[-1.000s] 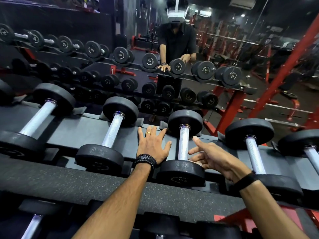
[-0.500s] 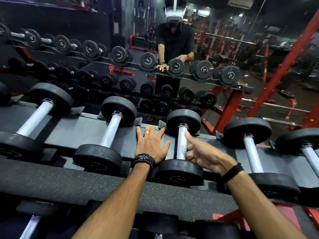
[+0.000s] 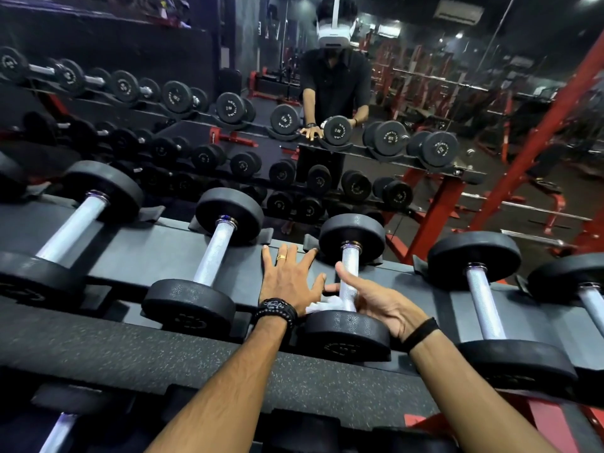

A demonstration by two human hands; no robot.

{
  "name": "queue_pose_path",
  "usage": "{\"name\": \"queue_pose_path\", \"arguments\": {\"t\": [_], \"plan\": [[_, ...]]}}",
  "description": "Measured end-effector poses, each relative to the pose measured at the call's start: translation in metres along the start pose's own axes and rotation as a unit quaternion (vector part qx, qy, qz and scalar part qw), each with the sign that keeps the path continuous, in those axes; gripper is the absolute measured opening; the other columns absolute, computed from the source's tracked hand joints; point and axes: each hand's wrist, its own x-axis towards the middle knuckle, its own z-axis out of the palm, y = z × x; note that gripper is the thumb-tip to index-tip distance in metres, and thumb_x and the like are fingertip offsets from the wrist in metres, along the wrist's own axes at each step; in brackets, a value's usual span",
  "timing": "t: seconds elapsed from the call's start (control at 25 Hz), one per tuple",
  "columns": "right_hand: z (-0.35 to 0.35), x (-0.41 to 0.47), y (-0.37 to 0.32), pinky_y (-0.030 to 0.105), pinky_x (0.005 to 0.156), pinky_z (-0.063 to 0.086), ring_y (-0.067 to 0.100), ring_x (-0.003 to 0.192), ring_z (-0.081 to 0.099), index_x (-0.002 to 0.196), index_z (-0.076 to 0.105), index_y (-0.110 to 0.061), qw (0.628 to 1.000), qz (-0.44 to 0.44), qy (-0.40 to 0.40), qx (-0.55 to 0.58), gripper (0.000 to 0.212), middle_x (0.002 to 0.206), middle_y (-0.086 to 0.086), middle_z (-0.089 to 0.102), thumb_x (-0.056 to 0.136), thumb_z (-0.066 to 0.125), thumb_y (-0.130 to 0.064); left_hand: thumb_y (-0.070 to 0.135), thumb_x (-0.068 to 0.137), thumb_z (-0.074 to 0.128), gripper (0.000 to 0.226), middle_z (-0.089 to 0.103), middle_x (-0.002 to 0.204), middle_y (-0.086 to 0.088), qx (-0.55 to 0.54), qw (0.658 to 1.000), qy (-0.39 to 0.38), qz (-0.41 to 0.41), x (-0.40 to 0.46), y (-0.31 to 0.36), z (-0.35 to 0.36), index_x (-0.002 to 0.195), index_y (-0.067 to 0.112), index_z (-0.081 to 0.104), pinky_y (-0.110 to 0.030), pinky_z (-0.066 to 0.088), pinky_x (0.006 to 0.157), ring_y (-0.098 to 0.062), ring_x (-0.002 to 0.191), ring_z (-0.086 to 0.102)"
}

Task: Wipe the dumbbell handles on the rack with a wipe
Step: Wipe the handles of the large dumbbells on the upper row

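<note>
Chrome handles [image 3: 349, 278]: five dumbbells, one wipe [image 3: 323, 305], two hands.

Left hand: the left hand [image 3: 291, 279] lay flat, fingers spread, on the rack [image 3: 157, 250], at 9 o'clock of the dumbbell handle [image 3: 348, 276].
Right hand: the right hand [image 3: 376, 305] wrapped the handle at its 3 o'clock side.
Wipe: a white wipe [image 3: 323, 305] showed at the handle's near end.

A wall mirror [image 3: 425, 93] reflects red frames [image 3: 434, 204], perhaps benches.
</note>
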Motion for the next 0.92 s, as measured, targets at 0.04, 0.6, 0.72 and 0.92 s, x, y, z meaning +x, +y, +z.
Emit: {"name": "queue_pose_path", "arguments": {"t": [0.04, 0.6, 0.72, 0.92], "plan": [[0.002, 0.001, 0.0, 0.046, 0.095, 0.053, 0.035, 0.098, 0.066, 0.111, 0.064, 0.002, 1.0, -0.008, -0.004, -0.02, 0.044, 0.116, 0.028, 0.065, 0.082, 0.076, -0.029, 0.061, 0.096, 0.033, 0.063, 0.038, 0.152, -0.009, -0.003, 1.0, -0.001, 0.001, 0.001, 0.0, 0.0, 0.153, 0.033, 0.03, -0.06, -0.001, 0.119, -0.025, 0.144, 0.028], [-0.025, -0.021, 0.013, 0.013, 0.045, 0.03, 0.003, 0.046, 0.039, 0.069, 0.058, -0.009, 0.909, -0.231, 0.156, -0.311, 0.023, 0.05, -0.006, 0.052, 0.078, 0.076, 0.002, 0.06, 0.093, 0.036, 0.063, 0.041, 0.151, -0.007, -0.026, 0.999, 0.02, -0.01, -0.002, 0.001, 0.001, 0.15, 0.034, 0.036, -0.058, 0.0, 0.12, -0.022, 0.143, 0.029], [-0.021, -0.032, 0.007, 0.021, 0.061, 0.043, 0.009, 0.064, 0.054, 0.077, 0.07, -0.01, 0.897, -0.259, 0.112, -0.34, 0.009, 0.07, 0.002, 0.066, 0.082, 0.075, -0.004, 0.06, 0.093, 0.036, 0.063, 0.041, 0.152, -0.008, -0.025, 0.999, 0.018, -0.009, -0.002, 0.001, -0.001, 0.15, 0.034, 0.036, -0.058, 0.0, 0.12, -0.023, 0.144, 0.029], [-0.014, -0.026, -0.005, 0.022, 0.061, 0.045, 0.005, 0.059, 0.055, 0.074, 0.074, -0.016, 0.825, -0.257, 0.143, -0.482, 0.013, 0.067, 0.002, 0.069, 0.078, 0.076, -0.004, 0.061, 0.093, 0.035, 0.063, 0.04, 0.153, -0.007, -0.02, 1.0, 0.016, -0.007, -0.001, 0.001, 0.001, 0.151, 0.034, 0.035, -0.058, -0.001, 0.12, -0.023, 0.145, 0.028]]}}
